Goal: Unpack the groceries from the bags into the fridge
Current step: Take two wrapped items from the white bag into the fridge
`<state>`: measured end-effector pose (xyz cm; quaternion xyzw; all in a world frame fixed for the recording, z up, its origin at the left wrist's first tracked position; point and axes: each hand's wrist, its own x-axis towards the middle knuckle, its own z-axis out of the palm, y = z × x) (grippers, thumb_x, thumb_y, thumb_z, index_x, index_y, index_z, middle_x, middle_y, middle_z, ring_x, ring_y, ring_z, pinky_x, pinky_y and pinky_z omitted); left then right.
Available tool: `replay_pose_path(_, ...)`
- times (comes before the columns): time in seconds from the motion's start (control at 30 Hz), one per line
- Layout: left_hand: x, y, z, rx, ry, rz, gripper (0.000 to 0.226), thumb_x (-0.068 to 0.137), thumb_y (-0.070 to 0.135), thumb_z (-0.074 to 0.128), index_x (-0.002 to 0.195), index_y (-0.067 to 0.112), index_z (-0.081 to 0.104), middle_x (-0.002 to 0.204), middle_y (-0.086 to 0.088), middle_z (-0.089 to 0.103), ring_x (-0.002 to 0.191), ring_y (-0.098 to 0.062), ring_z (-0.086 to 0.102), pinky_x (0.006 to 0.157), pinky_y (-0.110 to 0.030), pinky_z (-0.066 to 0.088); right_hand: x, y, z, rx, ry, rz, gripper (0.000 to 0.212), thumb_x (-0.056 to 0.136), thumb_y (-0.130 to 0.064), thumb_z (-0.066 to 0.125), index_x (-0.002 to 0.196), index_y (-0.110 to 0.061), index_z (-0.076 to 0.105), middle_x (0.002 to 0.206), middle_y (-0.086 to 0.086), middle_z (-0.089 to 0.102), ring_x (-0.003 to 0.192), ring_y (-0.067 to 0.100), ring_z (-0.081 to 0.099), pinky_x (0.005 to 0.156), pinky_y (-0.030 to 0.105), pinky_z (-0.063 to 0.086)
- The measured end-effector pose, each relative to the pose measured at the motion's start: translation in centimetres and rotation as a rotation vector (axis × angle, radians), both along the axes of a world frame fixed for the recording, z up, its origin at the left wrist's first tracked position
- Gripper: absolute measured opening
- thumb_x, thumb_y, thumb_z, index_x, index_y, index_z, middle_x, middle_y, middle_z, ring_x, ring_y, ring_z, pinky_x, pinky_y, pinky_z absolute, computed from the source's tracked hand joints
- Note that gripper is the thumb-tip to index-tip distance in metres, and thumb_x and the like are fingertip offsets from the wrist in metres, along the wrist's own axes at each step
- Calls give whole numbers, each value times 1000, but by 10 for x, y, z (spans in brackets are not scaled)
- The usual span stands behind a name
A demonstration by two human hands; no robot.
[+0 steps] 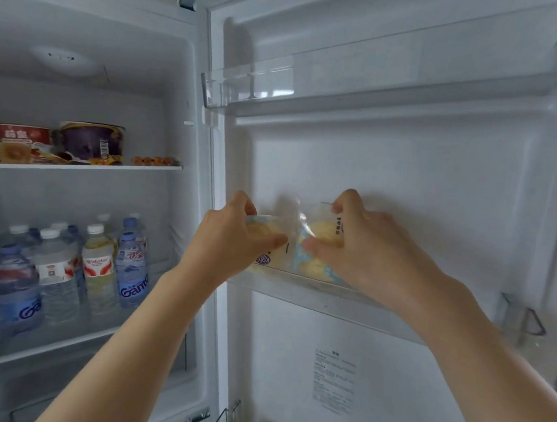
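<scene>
Head view, both hands [235,237] [363,246] pinching bread packets [317,246], door shelf [314,290]

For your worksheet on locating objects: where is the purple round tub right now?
In the head view, the purple round tub stands on the fridge's upper shelf, left of the open door, between a red box and small orange items.

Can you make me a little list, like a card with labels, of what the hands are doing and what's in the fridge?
left hand: grips a clear packet of yellow buns
right hand: grips a second bun packet
where the packets are: in the middle door shelf
top door shelf: nothing visible inside
upper fridge shelf: red box, purple tub
lower fridge shelf: water bottles, upright
fridge door: open
</scene>
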<state>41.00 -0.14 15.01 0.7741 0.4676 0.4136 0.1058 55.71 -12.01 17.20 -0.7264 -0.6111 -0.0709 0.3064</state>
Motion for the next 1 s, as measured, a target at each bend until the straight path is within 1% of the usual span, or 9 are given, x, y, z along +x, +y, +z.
replay_pose_path(0.13,-3,1,-1,14,-11,27,57,66,58,76,95,17,49,80,3,58,74,-8,54,62,-29,49,-2,5,-3,-164,53,91,57,83,-57,58,126,-28,35,113,1,54,100,22,54,87,38,48)
replay_pose_path(0.27,-1,-1,0,13,0,9,51,71,52,75,96,16,49,82,2,59,82,-19,58,71,-40,54,-5,5,-2,-79,97,46,68,79,-56,64,131,-29,29,118,6,43,102,27,54,87,38,48)
replay_pose_path(0.33,-1,-3,1,-13,32,1,48,74,49,72,98,15,49,85,0,59,85,-22,57,73,-41,54,-10,5,-5,-57,58,2,65,82,-54,63,130,-25,30,115,6,33,97,30,54,79,35,47)
replay_pose_path(0.43,-2,-3,0,-54,76,-13,51,77,57,66,104,17,48,94,1,59,92,-24,55,74,-38,51,-12,2,-7,-15,25,-66,66,83,-52,62,131,-22,28,108,5,22,80,30,46,68,32,37)
replay_pose_path(0.57,-6,-6,-7,-26,284,-34,59,81,58,55,128,23,50,118,2,51,109,-29,53,82,-32,42,-11,-5,-6,-13,45,-102,65,86,-51,61,132,-19,28,107,4,21,82,29,44,70,31,34)
replay_pose_path(0.67,-15,-17,-9,14,213,-19,58,89,44,60,140,23,45,141,-2,43,129,-32,43,101,-37,37,-12,-11,-10,3,30,-115,64,89,-51,57,134,-18,27,107,4,25,87,31,49,70,30,33)
replay_pose_path(0.73,-22,-23,-11,70,163,-25,56,90,42,60,140,23,46,142,1,46,130,-27,43,103,-34,35,-12,-18,-13,44,-1,-112,65,90,-51,54,136,-15,26,108,4,38,100,32,53,72,31,34)
replay_pose_path(0.87,-26,-53,-26,250,-30,-59,37,90,30,62,126,25,57,118,8,61,112,-15,52,86,-22,36,-16,-43,-29,239,8,-11,56,92,-43,54,136,-14,37,119,3,56,110,23,54,87,31,44)
replay_pose_path(1.0,-22,-88,-51,294,-275,-183,22,89,20,61,110,24,65,100,14,66,100,-9,60,86,-26,49,-28,-72,-61,402,66,125,40,88,-36,55,127,-27,50,122,-15,56,104,-3,49,83,4,36)
